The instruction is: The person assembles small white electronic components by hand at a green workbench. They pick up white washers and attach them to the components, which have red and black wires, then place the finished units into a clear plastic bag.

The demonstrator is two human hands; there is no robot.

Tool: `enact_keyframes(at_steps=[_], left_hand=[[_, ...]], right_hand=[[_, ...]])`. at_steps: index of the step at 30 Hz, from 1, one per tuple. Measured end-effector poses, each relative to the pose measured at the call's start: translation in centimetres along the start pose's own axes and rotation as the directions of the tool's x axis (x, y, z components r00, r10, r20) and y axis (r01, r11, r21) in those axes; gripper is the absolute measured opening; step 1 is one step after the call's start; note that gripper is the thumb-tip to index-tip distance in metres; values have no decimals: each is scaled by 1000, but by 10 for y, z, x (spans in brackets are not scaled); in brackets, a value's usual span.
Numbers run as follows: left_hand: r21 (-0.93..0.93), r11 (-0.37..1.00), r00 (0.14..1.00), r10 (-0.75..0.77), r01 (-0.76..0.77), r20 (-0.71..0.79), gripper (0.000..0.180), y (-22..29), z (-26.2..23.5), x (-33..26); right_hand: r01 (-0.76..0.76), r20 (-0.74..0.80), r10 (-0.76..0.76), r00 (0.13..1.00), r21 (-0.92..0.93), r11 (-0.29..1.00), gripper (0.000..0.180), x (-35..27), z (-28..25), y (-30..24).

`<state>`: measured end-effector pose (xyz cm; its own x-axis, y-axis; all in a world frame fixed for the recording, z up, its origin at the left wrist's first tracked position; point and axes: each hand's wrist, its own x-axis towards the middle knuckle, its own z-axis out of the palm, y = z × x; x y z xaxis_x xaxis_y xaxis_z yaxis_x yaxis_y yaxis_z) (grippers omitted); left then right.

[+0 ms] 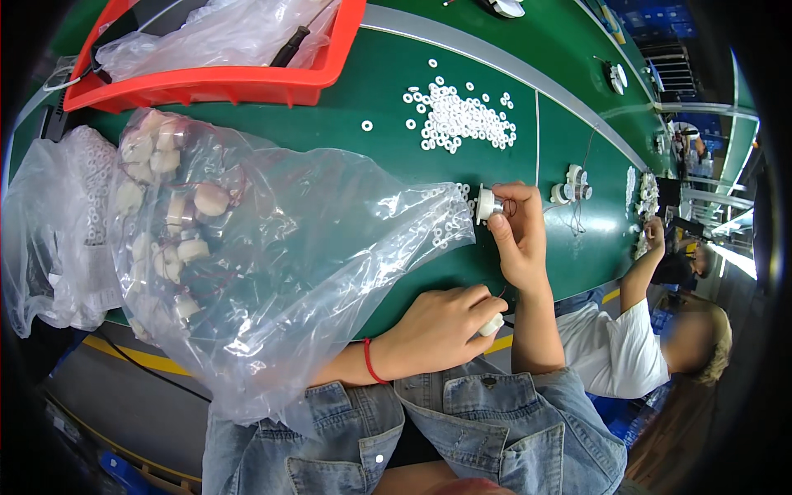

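My right hand (523, 239) pinches a small motor (487, 204) with a round white cap and silvery body between thumb and fingers, just above the green table. Thin dark wire shows by the fingers. Closer to my body, my left hand (441, 324), a red band at its wrist, is closed around a small white plastic part (492, 324), mostly covered by the fingers. A big clear plastic bag (330, 214) lies over the table's left side and droops over my left forearm. White-capped motors with reddish wires (194, 250) show through it. White rings (450, 227) lie around its narrow end.
A heap of white rings (466, 118) spreads beyond my right hand. At the far left stand a red bin (206, 87) with plastic film and a black-handled screwdriver (289, 48), and a bag of rings (66, 214). More motors (572, 188) lie rightward, near a co-worker in white (615, 351).
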<state>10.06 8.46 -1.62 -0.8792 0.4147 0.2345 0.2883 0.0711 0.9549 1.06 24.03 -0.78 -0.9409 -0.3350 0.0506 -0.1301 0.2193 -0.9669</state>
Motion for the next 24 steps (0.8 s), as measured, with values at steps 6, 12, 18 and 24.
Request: enact_keyframes(at_steps=[6,12,18,24], left_hand=[[-1,1000,1000,-10,10,10,21,0,-1,0],[25,999,999,-30,30,20,21,7,-3,2],[-2,1000,1000,-8,8,9,21,-2,0,3],[-4,1000,1000,-10,10,-16,25,-2,1,-2]], right_hand=[[27,-17,-27,999,-13,1000,26,-1,-1,4],[-91,-109,78,991,-120,989,24,6,-1,-4],[-181,-68,169,983,-247,952,18,20,-7,-6],[-179,-60,170,984,-211,961,19,26,-5,-11]])
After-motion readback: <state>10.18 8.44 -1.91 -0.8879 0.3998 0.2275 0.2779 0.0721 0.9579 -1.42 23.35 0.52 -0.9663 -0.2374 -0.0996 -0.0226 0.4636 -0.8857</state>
